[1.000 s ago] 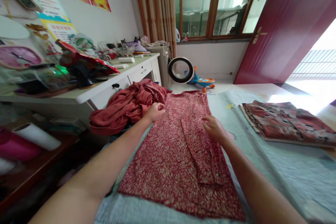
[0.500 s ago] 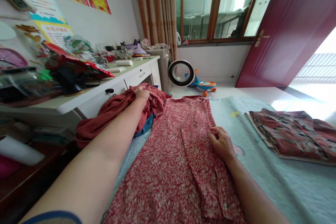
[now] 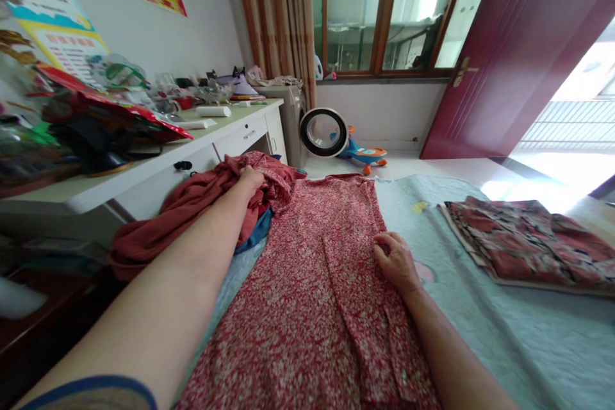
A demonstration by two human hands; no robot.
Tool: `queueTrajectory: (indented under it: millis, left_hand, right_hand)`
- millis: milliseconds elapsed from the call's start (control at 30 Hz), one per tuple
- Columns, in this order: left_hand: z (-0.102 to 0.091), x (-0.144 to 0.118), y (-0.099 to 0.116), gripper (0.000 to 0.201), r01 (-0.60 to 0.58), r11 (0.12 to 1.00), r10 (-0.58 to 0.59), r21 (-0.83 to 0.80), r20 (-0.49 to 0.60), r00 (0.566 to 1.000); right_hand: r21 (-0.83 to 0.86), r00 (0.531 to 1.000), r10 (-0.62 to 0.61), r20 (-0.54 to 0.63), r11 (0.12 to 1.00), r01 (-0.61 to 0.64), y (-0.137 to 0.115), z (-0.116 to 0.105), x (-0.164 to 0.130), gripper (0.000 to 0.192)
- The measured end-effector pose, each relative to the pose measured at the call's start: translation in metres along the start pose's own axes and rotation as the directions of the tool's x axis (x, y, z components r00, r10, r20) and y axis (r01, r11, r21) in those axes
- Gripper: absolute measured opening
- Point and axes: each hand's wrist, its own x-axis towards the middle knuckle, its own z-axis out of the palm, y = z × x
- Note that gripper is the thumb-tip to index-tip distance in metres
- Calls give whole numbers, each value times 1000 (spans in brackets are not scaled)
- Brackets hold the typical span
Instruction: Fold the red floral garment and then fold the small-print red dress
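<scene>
A long red garment point(image 3: 307, 282) with a small pale floral pattern is laid out in front of me, one folded strip running down its right part. My left hand point(image 3: 251, 178), arm stretched forward, is closed on a bunched part of the same patterned cloth at the far left. Plain rust-red clothes point(image 3: 192, 205) lie heaped beneath and beside that hand, with a bit of blue cloth point(image 3: 257, 230) under them. Against the garment's right edge rests my right hand point(image 3: 398, 261), fingers curled and thumb near the index finger, seemingly pinching the edge; the fingertips are partly hidden.
A folded dark floral cloth point(image 3: 533, 240) lies to the right on the pale blue bedspread point(image 3: 461, 307). Along the left stands a cluttered white desk point(image 3: 103, 195). Farther off are a washing machine with its round door point(image 3: 303, 131) open and a blue-orange ride-on toy point(image 3: 365, 152).
The view has turned slightly right, so everything sits a little farther left. Both hands keep nearly the same places on the cloth.
</scene>
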Motion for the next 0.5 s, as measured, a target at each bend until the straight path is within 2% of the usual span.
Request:
queueTrajectory:
  millis: [100, 200, 300, 500]
  left_hand:
    - [-1, -10, 0, 63, -18, 999, 18, 44, -7, 1000]
    - [0, -30, 5, 78, -216, 970, 212, 113, 44, 976]
    - [6, -59, 10, 84, -453, 877, 431, 159, 157, 889]
    - [23, -128, 14, 83, -704, 696, 660, 139, 261, 704]
  right_hand:
    - [-2, 1000, 1, -3, 1000, -1, 0, 0, 0, 18]
    - [-3, 1000, 3, -7, 1000, -3, 0, 0, 1, 18]
    - [-6, 1000, -3, -9, 1000, 3, -1, 0, 1, 18]
    - [-18, 1000, -4, -21, 1000, 4, 0, 0, 1, 19]
